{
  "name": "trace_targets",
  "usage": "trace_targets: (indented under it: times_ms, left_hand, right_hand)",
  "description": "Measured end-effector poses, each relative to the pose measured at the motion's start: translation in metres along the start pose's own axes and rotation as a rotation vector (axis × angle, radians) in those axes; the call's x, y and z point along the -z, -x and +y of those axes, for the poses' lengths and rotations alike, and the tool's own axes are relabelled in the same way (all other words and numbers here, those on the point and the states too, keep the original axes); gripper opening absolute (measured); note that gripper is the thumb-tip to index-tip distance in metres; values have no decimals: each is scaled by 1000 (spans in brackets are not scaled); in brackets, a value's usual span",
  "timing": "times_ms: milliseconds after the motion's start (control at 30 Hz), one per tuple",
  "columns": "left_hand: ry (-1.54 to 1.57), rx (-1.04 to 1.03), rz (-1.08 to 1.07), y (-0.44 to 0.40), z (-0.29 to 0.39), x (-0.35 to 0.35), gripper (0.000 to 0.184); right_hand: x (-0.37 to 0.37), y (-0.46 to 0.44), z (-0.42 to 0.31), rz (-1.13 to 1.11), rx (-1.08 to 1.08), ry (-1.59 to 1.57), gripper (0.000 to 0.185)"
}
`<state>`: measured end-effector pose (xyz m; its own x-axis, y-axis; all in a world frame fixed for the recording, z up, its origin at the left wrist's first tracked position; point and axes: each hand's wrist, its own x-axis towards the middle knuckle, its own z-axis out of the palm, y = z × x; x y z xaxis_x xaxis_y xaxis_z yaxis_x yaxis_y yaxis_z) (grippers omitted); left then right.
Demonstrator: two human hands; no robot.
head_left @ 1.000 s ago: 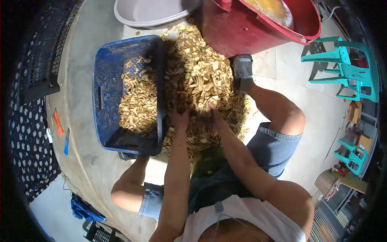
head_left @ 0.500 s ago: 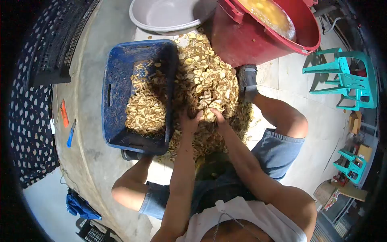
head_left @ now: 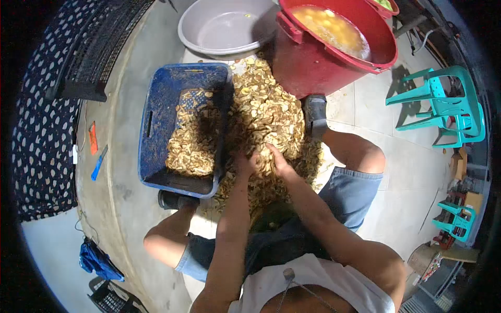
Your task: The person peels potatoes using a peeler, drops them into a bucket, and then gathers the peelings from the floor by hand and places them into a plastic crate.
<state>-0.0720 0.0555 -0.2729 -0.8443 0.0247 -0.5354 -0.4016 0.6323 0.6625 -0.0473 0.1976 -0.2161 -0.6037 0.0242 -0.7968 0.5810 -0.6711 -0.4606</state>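
Note:
A large pile of brown-and-cream peelings (head_left: 269,112) covers the floor between my legs. My left hand (head_left: 249,163) is sunk into its near part, close to the crate's right side, with most fingers hidden. Opposite it, my right hand (head_left: 280,160) presses in from the right, thumb side up, its fingertips among the pieces. A clump of peelings is gripped between the two hands. Just left of the pile stands a blue plastic crate (head_left: 147,156), tilted in view, with more peelings (head_left: 192,151) inside.
Beyond the pile are a grey basin (head_left: 190,39) and a red tub (head_left: 308,68) of cloudy water with yellowish round pieces. An orange-handled tool (head_left: 93,138) and a blue-handled one (head_left: 99,163) lie at left. Teal stools (head_left: 449,101) stand at right.
My view has shifted, so the crate, basin and tub appear slightly lower. Both hands stay in the pile, and the peelings between them have been shifted about.

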Motion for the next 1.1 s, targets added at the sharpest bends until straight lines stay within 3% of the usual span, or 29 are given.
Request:
trace_targets:
  times_ms: [33,100,167,200,267,367,533,633,667,700,767,800,867,900,967,1000,1100]
  left_hand:
    - [264,51,-65,6,12,6,83]
    - [246,118,-99,5,12,9,88]
    - [43,174,-40,-18,-22,-7,97]
    - [33,177,-40,-22,-23,-7,97]
    - [408,121,-76,-26,-24,-9,101]
    - [380,150,-74,-38,-39,-15,100]
    - [276,141,-67,5,31,13,99]
    - [208,25,-71,5,18,6,103]
    - [155,5,-35,3,13,2,104]
    - [164,-1,-27,3,19,4,104]
    - [-133,51,-29,10,42,17,96]
    - [-127,49,-23,20,54,25,96]
    - [-65,6,74,38,86,44,88]
    - [-56,-2,88,43,100,54,88]
    - [-219,-281,203,55,123,73,84]
    - [-111,-381,285,60,136,84,82]
    - [-156,-422,407,91,196,137,80]
  right_hand:
    - [1,0,0,11,6,95,65]
    - [12,-15,6,66,23,303,83]
    - [9,-12,-8,71,-140,327,90]
    - [10,-14,-10,88,-109,307,92]
    - [30,-36,-3,52,-73,303,93]
    - [24,-27,-11,88,-63,297,93]
    - [27,-22,-15,25,82,255,70]
    - [9,-3,-20,149,-32,237,58]
    - [27,-19,0,66,114,292,56]
    - [27,-21,0,33,159,356,57]
    - [28,-25,0,-24,258,479,60]
    - [16,-14,-14,-121,-5,208,64]
    - [3,-6,-25,-93,-67,91,72]
    - [-1,-7,-27,28,134,240,75]
    - [-15,15,-55,-132,175,119,67]
    - [-29,38,-74,-239,187,30,62]
    - [-71,98,-117,-463,211,-17,51]
